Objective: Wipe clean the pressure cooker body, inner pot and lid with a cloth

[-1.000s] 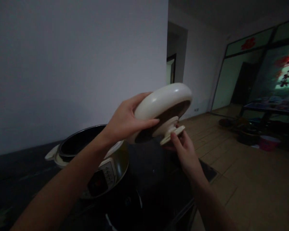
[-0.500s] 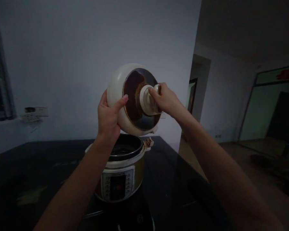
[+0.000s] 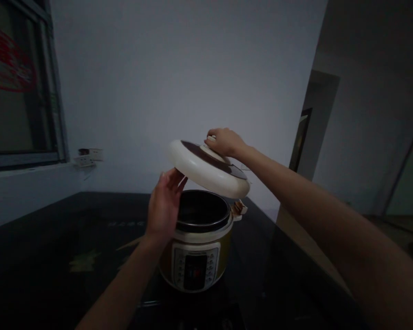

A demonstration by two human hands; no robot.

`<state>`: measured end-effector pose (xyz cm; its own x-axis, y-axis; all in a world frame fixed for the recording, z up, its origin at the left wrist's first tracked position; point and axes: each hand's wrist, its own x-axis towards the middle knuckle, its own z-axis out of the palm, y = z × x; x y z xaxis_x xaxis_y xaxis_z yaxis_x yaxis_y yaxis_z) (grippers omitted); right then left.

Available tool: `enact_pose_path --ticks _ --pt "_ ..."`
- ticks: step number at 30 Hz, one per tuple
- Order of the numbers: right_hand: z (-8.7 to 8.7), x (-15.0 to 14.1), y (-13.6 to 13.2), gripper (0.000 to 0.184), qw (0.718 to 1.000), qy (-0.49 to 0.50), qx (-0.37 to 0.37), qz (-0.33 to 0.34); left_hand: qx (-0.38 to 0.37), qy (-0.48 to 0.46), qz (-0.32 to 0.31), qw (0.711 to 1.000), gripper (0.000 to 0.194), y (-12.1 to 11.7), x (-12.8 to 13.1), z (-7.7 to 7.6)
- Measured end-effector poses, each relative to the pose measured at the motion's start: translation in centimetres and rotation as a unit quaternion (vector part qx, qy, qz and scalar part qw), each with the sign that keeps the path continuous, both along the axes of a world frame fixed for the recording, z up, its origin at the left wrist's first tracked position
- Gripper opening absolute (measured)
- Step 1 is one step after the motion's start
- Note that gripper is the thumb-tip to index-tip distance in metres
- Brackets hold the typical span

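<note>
My right hand (image 3: 224,141) is closed around the knob on top of a round cooker lid (image 3: 206,172), white with a dark brown top. The lid is tilted, lower on the right, and hangs above the pressure cooker (image 3: 224,254). My left hand (image 3: 165,204) has its fingers stretched out under the lid's left edge; whether the fingertips touch it I cannot tell. The cooker stands upright, with a white front panel of buttons and a dark display. Its dark inner pot (image 3: 203,220) is uncovered at the front, and its bottom is too dark to make out.
The cooker stands on a dark glossy table (image 3: 268,275) against a pale wall (image 3: 141,91). Wall sockets (image 3: 89,157) are at the left, below a window (image 3: 17,87) with red marks. A doorway (image 3: 301,137) opens at the right, beyond the table edge.
The lid has come down from nearly upright to a flatter tilt over the pot. My left hand has gone from gripping its rim to stretched fingers beneath it. The view has shifted left.
</note>
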<state>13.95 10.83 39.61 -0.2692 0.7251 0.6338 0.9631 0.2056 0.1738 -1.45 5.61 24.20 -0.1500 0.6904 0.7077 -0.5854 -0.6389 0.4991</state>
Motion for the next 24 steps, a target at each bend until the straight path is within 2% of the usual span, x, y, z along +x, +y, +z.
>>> enact_pose_path --ticks 2,4,7,11,16,24 --pt "-0.9 -0.3 1.3 0.039 0.999 -0.023 -0.031 0.003 -0.023 0.036 0.090 0.995 0.029 2.2 -3.0 -1.9" --pt "-1.9 -0.8 2.3 0.038 0.998 -0.041 -0.055 0.006 -0.051 0.024 0.170 0.984 0.024 4.6 -5.7 -3.8" --pt "-3.6 -1.6 3.4 0.038 0.995 -0.058 -0.078 0.014 -0.107 0.014 0.190 0.976 0.020 7.6 -7.9 -6.4" --pt "-5.6 -2.3 4.3 0.036 0.990 -0.095 -0.104 0.026 -0.143 0.067 0.173 0.972 0.027 9.5 -7.9 -8.7" --pt "-7.4 -3.1 4.8 0.035 0.981 -0.142 -0.131 0.034 -0.128 0.168 0.157 0.965 0.042 9.8 -6.7 -9.1" --pt "-9.1 -3.6 4.7 0.038 0.971 -0.175 -0.163 0.026 -0.116 0.221 0.153 0.956 0.049 9.5 -6.4 -8.8"
